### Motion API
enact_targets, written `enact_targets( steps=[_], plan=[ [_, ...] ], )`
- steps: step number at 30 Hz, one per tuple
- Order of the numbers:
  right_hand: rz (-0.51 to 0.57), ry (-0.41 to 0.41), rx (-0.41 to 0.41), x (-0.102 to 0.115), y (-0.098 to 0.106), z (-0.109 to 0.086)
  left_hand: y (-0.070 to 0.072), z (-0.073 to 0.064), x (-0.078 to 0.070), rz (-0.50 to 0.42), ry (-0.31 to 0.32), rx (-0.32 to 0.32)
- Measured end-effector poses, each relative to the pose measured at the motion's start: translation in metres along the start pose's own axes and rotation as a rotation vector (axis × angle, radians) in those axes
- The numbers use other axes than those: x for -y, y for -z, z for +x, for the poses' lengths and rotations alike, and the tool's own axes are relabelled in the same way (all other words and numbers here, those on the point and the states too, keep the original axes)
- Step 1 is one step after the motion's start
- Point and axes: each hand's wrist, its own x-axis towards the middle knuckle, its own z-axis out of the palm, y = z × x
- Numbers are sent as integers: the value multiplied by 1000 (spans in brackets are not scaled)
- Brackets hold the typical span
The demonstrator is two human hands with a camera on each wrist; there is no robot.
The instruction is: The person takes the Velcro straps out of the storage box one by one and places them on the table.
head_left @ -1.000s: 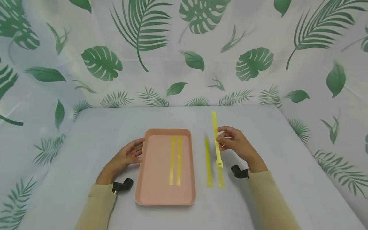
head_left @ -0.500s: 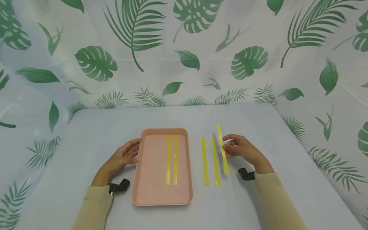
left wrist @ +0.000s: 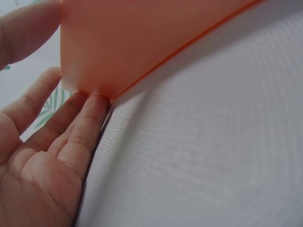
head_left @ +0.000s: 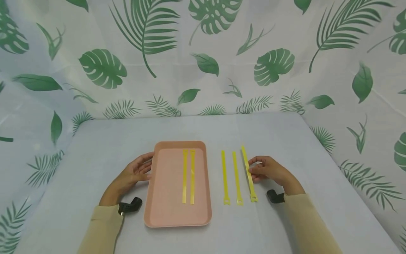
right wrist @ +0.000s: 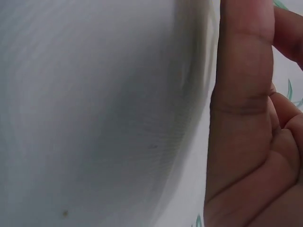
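At the bottom of the frame we have two beige sleeves, the left sleeve (head_left: 103, 225) lower left, the right sleeve (head_left: 312, 222) lower right, with a black wrist camera (head_left: 130, 205) at the left cuff and another black camera (head_left: 275, 197) at the right one. Pink tray (head_left: 174, 217) lies lower center on the white-covered table (head_left: 269, 229).

Left hand (head_left: 128, 178), left of center: fingers extended and relaxed, tips touching the tray's left side; we see no curled grip. Left wrist view agrees, fingertips (left wrist: 97, 106) against the outer wall.

Inside the tray, right half, two yellow cable straps (head_left: 185, 176) lie side by side and apart, slotted heads toward the top of the frame.

Right of the tray, two loose straps (head_left: 225, 176) lie on the table, heads toward the bottom. Just right of those, a held strap (head_left: 251, 187), head down, leaning slightly left at the top. Right hand (head_left: 271, 173), right of center, pinches it mid-length; we can't tell if it touches the table. Right wrist view mostly finger and cloth.

Farthest back, leaf-print backdrop (head_left: 231, 35) fills the upper frame.
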Motion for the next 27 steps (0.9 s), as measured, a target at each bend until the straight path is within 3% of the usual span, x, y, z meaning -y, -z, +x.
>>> enact_targets(
  steps=[7, 14, 27],
  plan=[
    [-28, -45, 18, -1, -2, -1, 2, 0, 1, -13, -9, 9],
    [-59, -87, -26, 1, -6, -1, 1, -1, -1, -6, -12, 16],
    [-88, -76, -19, -1, -7, -1, 2, 1, 0, 6, -7, 13]
  ],
)
